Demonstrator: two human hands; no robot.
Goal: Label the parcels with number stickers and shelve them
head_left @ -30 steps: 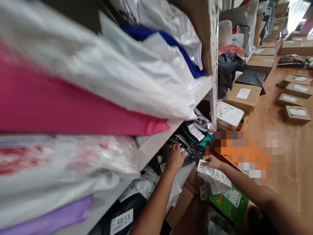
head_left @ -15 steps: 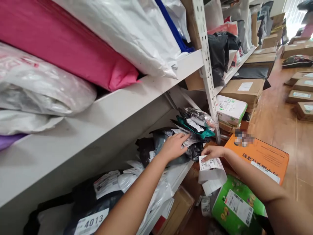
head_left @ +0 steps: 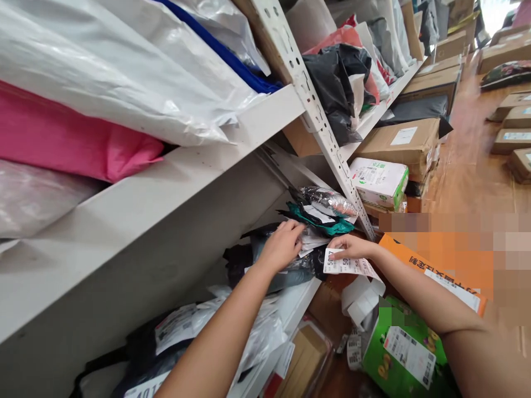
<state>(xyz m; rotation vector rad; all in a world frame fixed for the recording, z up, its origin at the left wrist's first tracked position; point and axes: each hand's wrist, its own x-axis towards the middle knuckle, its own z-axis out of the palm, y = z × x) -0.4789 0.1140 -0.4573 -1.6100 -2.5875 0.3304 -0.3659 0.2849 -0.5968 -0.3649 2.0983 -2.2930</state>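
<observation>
- Down at the low shelf [head_left: 302,299], by the foot of the white perforated post [head_left: 319,124], the person's left hand [head_left: 282,246] lies palm down over a heap of bagged parcels, its fingers bent onto them; from here I cannot tell whether they pinch anything.
- Just to the right of it, the right hand [head_left: 352,247] pinches the end of a strip of labels [head_left: 347,266] between thumb and fingers, near the shelf's front edge; the printed numbers face up, and the white backing [head_left: 362,301] curls down below.
- Beyond the left hand, on the same heap, there's a teal bag [head_left: 342,227] with a clear-wrapped parcel [head_left: 329,202] on top; a black bag [head_left: 238,260] sits on the nearer side.
- Under the right forearm I see a green box [head_left: 396,359] bearing a white shipping label, and past the arm an orange box [head_left: 415,252].
- On the upper shelf [head_left: 207,163], to the left, a pink parcel [head_left: 74,132] sits beneath a large white bag [head_left: 124,66].
</observation>
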